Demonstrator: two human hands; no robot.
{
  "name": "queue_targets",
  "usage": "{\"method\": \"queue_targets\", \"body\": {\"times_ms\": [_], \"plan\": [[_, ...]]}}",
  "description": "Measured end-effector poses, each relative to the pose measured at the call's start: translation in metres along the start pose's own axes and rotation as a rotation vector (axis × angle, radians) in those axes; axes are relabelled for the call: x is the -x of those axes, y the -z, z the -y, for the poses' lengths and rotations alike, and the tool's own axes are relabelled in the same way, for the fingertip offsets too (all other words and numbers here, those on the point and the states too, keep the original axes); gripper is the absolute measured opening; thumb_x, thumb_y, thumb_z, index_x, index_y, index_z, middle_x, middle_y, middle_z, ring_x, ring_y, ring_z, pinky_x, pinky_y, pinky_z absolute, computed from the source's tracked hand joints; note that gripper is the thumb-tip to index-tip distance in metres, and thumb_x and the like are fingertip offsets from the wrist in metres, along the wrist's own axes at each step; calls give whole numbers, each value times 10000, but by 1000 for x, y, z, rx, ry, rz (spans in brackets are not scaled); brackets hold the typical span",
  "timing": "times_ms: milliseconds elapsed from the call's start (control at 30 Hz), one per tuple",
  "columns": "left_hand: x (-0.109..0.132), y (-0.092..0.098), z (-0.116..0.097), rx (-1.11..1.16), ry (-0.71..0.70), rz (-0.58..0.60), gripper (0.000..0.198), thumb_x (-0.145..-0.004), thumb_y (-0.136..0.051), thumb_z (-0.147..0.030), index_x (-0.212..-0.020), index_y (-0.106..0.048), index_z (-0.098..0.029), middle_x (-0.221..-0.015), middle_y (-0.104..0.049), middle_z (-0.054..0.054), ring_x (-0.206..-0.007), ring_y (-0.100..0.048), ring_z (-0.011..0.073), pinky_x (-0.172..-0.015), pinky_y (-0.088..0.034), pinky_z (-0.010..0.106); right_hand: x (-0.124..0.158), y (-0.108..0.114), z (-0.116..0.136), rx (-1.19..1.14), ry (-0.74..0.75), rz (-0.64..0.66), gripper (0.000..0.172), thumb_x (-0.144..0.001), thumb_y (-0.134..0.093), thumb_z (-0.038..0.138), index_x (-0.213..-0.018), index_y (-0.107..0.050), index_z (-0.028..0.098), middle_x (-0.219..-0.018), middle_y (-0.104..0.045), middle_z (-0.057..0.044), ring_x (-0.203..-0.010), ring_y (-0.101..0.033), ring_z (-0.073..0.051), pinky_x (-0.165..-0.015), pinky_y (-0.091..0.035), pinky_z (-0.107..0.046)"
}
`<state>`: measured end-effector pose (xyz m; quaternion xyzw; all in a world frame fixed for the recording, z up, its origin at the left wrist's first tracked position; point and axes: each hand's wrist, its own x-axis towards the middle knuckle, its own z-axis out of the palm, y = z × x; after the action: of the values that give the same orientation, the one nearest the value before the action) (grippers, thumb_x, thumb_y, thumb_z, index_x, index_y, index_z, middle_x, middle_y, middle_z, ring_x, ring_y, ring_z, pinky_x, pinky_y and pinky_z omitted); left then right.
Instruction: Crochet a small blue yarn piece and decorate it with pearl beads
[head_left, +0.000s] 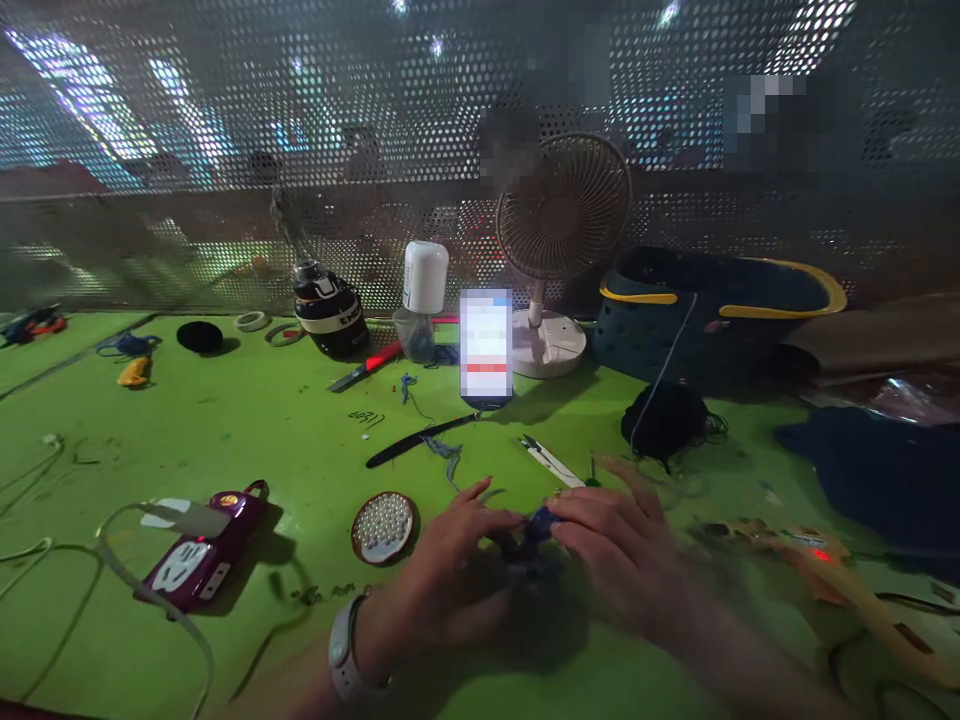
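Note:
Between my two hands is a small dark blue yarn piece (541, 524), blurred and partly covered by fingers. My left hand (454, 565), with a pale band on its wrist, has its fingers closed on the piece's left side. From the right, my right hand (626, 550) pinches the same piece between thumb and fingers. A round dish (354, 535) of pearl-like beads (384, 522) lies left of my left hand. Just beyond my hands are white thread snips (553, 463) and a loose blue-grey yarn strand (448, 452). A dark yarn ball (664, 418) sits past my right hand.
At the back stand a phone (486, 345), a fan (562, 215), a dark bottle (330, 310) and a navy basket (675, 330). A red-handled cutter (367, 366) lies before them. Left is a purple power bank (202, 550) with a cable; right, a glue gun (862, 590) and dark cloth (877, 480).

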<state>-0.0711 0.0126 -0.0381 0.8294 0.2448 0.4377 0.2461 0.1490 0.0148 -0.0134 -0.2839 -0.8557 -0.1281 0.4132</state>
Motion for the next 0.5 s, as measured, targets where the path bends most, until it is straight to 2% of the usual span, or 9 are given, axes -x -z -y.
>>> {"method": "queue_targets", "body": {"times_ms": [67,133,200,267,367,433,500], "plan": [[3,0,-2,52,112,-8,644,-735,-666,-150,-1330,-429,-212,-996,-672,54,-855,-677,189,-1046,-437,473,-1,4,0,-1,-1,23,164,-934,-483,116,-904,-623,196,-890,-746,-24,-879,-657,-152,-1118,-319,-423],[5,0,-4,97,225,7,643,-725,-685,-170,-1324,-454,-219,-1024,-678,68,-887,-679,208,-957,-514,424,-1,6,1,-3,39,53,176,-935,-487,108,-920,-635,202,-910,-750,-18,-905,-660,-147,-1136,-296,-416],[5,0,-7,138,295,34,529,-722,-701,-182,-1226,-541,-211,-1030,-697,76,-940,-678,230,-927,-530,403,0,6,3,-16,79,73,194,-926,-490,88,-941,-643,206,-935,-748,-19,-929,-659,-148,-1150,-273,-428],[2,1,-9,190,354,44,359,-722,-712,-190,-1067,-609,-191,-1027,-712,85,-962,-681,240,-925,-528,398,1,5,3,-84,45,66,204,-899,-514,77,-963,-637,227,-969,-737,-16,-949,-657,-158,-1142,-293,-441],[-4,0,-12,277,488,46,237,-722,-723,-214,-929,-618,-167,-989,-724,99,-1005,-675,262,-871,-550,371,5,1,-1,-363,-252,-12,256,-857,-551,92,-1030,-611,271,-1094,-693,-28,-1065,-623,-189,-1054,-419,-424],[-6,-1,-11,349,539,51,245,-728,-719,-225,-942,-616,-164,-964,-727,100,-1073,-650,281,-872,-550,376,8,-2,-6,-583,-531,-87,269,-861,-553,130,-1082,-596,277,-1179,-652,-45,-1163,-572,-206,-994,-470,-395],[-5,-3,-9,403,542,36,288,-727,-719,-225,-991,-618,-169,-961,-729,96,-1108,-634,285,-904,-536,400,9,-4,-11,-755,-784,-100,216,-893,-540,192,-1081,-608,276,-1200,-638,-41,-1181,-557,-200,-979,-474,-369]]}}
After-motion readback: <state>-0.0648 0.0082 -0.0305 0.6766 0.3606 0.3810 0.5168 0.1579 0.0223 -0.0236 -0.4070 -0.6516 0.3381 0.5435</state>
